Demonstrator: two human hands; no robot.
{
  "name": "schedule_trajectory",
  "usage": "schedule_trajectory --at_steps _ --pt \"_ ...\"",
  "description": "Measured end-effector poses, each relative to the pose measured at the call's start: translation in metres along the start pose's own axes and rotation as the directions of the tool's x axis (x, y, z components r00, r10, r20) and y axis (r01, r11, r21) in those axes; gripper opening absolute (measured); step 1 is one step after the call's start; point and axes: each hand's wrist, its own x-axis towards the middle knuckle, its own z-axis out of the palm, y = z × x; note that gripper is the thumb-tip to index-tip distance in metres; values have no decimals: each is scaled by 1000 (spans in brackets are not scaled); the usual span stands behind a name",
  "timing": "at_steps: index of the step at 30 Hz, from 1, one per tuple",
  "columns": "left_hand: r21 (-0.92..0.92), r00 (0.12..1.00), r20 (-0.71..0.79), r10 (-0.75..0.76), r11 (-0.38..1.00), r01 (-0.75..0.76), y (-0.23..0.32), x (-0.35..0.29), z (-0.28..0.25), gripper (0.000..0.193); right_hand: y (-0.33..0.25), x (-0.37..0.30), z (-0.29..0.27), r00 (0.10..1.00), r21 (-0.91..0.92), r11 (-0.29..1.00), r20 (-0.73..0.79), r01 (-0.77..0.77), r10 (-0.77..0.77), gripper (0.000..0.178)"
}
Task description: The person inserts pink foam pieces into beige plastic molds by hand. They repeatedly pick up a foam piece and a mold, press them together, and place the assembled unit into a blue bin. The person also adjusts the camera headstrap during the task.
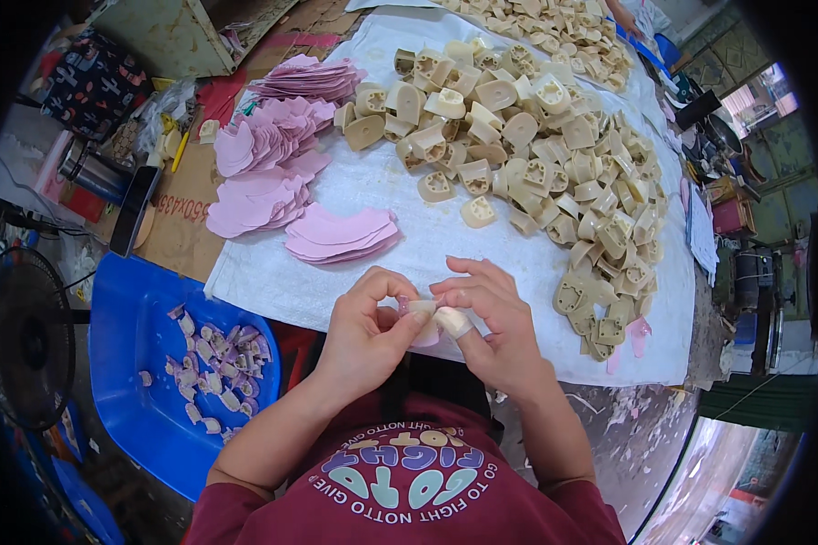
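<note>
In front of my body, close to the table's near edge, a small beige shoe heel [421, 307] has a pink sheet piece [427, 337] against it. My left hand [362, 329] pinches the heel between thumb and fingers. From the other side, my right hand [502, 329] presses its thumb and a fingertip at the pink piece's edge, with its other fingers raised. White tape wraps the right thumb. Fingers partly hide the heel. Stacks of pink cut pieces [341, 234] lie beyond my left hand. A big heap of beige heels [518, 132] spreads beyond my right hand.
A white cloth [277, 286] covers the table. At lower left, a blue basin [118, 381] holds several pink-covered heels. A phone [136, 211], a yellow pen [180, 153] and a steel cup lie at the left. A fan [27, 336] stands far left. Another person's hand [623, 18] shows at the top.
</note>
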Motion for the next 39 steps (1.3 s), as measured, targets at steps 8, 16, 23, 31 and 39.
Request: schedule_trajectory --at_steps 8,16,23,31,39 --pt "294 981 182 74 947 -126 9 6 -18 18 15 -4 8 972 427 874 66 -231 225 11" --pt "-741 885 303 -354 497 453 -1 4 -3 51 -3 -5 17 923 -200 979 -366 49 -121 15" --pt "-723 961 172 -218 635 273 -2 -2 -1 53 -13 -10 37 929 678 709 -104 -194 354 38" --pt "-621 986 40 -162 769 151 9 2 16 56 -6 -3 33 865 849 327 256 -415 432 35" --pt "-574 947 136 -293 756 316 1 8 6 59 2 1 44 855 712 535 180 -454 486 34"
